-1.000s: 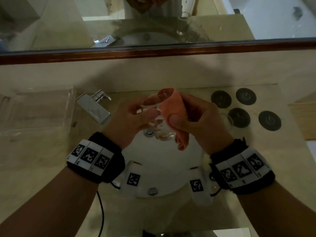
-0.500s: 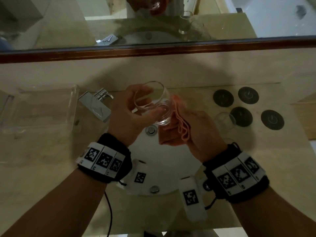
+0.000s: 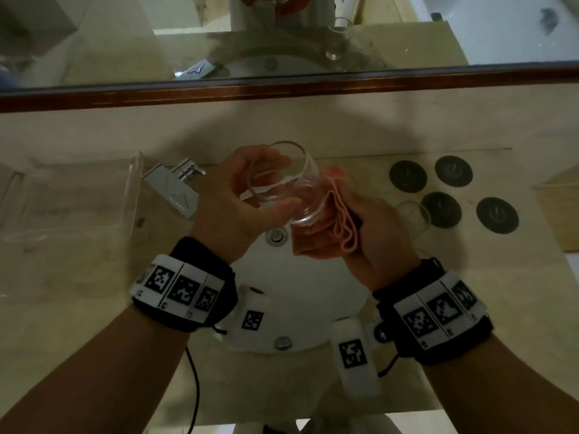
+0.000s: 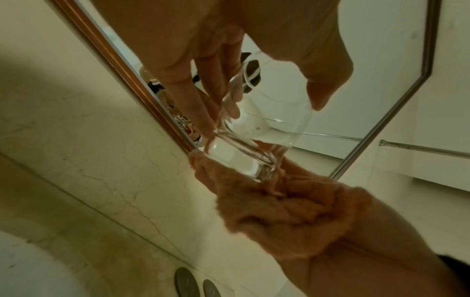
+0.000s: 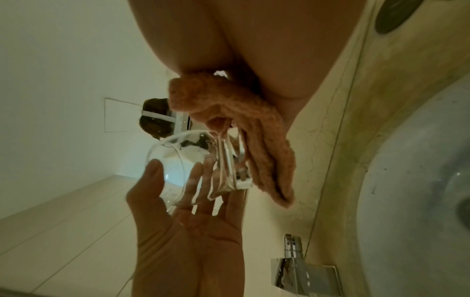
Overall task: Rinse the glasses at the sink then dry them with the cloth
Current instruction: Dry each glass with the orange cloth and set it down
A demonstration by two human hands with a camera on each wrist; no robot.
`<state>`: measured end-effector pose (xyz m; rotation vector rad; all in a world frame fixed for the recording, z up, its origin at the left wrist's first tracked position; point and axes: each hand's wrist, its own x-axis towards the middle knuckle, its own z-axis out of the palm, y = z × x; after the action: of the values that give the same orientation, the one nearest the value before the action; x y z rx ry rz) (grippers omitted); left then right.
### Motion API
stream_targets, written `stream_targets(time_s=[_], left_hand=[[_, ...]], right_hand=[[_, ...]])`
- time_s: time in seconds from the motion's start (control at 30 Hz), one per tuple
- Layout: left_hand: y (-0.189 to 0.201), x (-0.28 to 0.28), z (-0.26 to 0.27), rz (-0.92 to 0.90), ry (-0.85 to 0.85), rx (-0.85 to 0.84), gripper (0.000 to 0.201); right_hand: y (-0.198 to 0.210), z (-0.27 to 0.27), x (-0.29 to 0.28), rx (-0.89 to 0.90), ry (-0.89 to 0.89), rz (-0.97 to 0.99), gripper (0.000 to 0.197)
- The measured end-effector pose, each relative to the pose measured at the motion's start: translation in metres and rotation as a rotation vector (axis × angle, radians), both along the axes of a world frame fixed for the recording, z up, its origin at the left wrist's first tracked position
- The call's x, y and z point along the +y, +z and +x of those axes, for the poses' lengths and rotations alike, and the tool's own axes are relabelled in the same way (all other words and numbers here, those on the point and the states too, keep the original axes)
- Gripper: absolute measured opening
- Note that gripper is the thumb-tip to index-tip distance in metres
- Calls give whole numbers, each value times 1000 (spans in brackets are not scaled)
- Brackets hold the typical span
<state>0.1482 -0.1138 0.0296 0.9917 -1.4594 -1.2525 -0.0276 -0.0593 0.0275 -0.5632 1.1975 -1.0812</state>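
Observation:
My left hand [image 3: 250, 195] grips a clear glass [image 3: 291, 186] over the white sink [image 3: 300, 296], thumb on the near side and fingers on the far side. The glass is tilted, with its mouth up and away from me. My right hand [image 3: 341, 236] holds a bunched orange cloth [image 3: 335, 208] against the base of the glass. The left wrist view shows the glass [image 4: 257, 136] with its base resting in the cloth [image 4: 284, 203]. In the right wrist view the cloth [image 5: 229, 118] lies against the glass [image 5: 193, 164]. A second glass [image 3: 412, 213] stands on the counter to the right.
A chrome tap [image 3: 175, 191] sits left of the sink, with a clear plastic tray [image 3: 72, 202] beyond it. Several dark round coasters [image 3: 496, 216] lie on the counter at the right. A mirror with a wooden frame [image 3: 282, 90] runs along the back.
The cloth has come off the rim of the glass and now sits under its base. My left hand has tilted the glass and lifted it slightly. My right hand has turned palm up.

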Motion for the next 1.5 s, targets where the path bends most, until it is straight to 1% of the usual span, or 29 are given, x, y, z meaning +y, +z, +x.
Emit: stream_targets(time_s=[0.1, 0.17, 0.23, 0.3, 0.4, 0.47, 0.53, 0.57, 0.63, 0.67, 0.7, 0.73, 0.77, 0.8, 0.83, 0.87, 0.9, 0.97, 1.03, 1.1, 1.17, 1.2, 1.27, 1.3, 1.37, 1.4, 1.43, 1.47, 1.5], left_hand=[[1, 2, -3, -33, -51, -34, 58], [0, 3, -4, -25, -34, -20, 56], [-3, 2, -2, -18, 8, 2, 55], [-5, 1, -1, 2, 13, 26, 55], [-6, 1, -5, 28, -57, 46, 58], [-5, 1, -8, 26, -77, 21, 58], [-6, 0, -7, 48, -61, 6, 50], [-7, -2, -6, 78, -56, 1, 47], [-10, -4, -4, 135, -89, -38, 45], [-11, -5, -4, 147, -113, -79, 46], [-9, -5, -4, 153, -142, -125, 45], [-7, -5, -6, 142, -176, -168, 41], [-5, -5, -7, 107, -203, -212, 33], [-4, -5, -8, 62, -219, -260, 26], [-3, -4, -8, 33, -214, -313, 24], [-2, -4, -8, 27, -205, -355, 26], [-2, -3, -8, 19, -197, -399, 32], [-2, -2, -7, -9, -178, -469, 47], [-4, 0, -7, -32, -156, -504, 59], [-6, 3, -9, -88, -140, -566, 70], [-8, 5, -8, -115, -125, -608, 82], [-8, 4, -8, -99, -108, -587, 88], [-8, 1, -8, 18, -67, -457, 92], [-7, -1, -9, 100, -45, -395, 84], [-5, -4, -12, 283, -14, -283, 47], [-4, -5, -13, 377, -7, -230, 36], [-2, -6, -14, 440, -10, -183, 33], [-2, -6, -14, 446, -14, -161, 31], [0, -6, -14, 402, -33, -152, 29]], right_hand=[[-2, 3, -1, -62, -33, -9, 47], [-2, 3, 1, -48, -5, 11, 44], [-2, -1, 2, -13, 28, 20, 47], [-1, -5, 1, -17, 20, 18, 48], [0, -4, -1, -40, 4, 12, 49], [0, -1, -2, 1, 36, -5, 47], [3, -2, -3, 107, 17, -77, 41], [7, -4, -4, 199, -21, -144, 36], [19, -12, -6, 401, -101, -326, 27], [26, -15, -8, 472, -93, -430, 22], [33, -17, -11, 530, -24, -521, 17], [38, -17, -15, 613, 99, -575, 16], [40, -15, -18, 730, 249, -585, 22], [41, -13, -20, 861, 386, -572, 32], [42, -10, -22, 958, 485, -550, 42], [42, -8, -24, 986, 545, -520, 49], [43, -7, -26, 948, 578, -486, 53], [43, -7, -28, 826, 606, -395, 55], [40, -10, -31, 739, 612, -273, 46], [35, -14, -34, 700, 574, -169, 32], [30, -17, -35, 671, 527, -140, 29], [28, -19, -35, 651, 485, -152, 30], [27, -22, -32, 600, 368, -207, 31], [27, -22, -32, 575, 312, -243, 30], [23, -21, -31, 519, 229, -287, 32], [22, -20, -31, 484, 207, -291, 38], [22, -18, -31, 442, 213, -276, 46], [22, -17, -31, 375, 231, -245, 53], [22, -17, -31, 285, 255, -221, 55]])
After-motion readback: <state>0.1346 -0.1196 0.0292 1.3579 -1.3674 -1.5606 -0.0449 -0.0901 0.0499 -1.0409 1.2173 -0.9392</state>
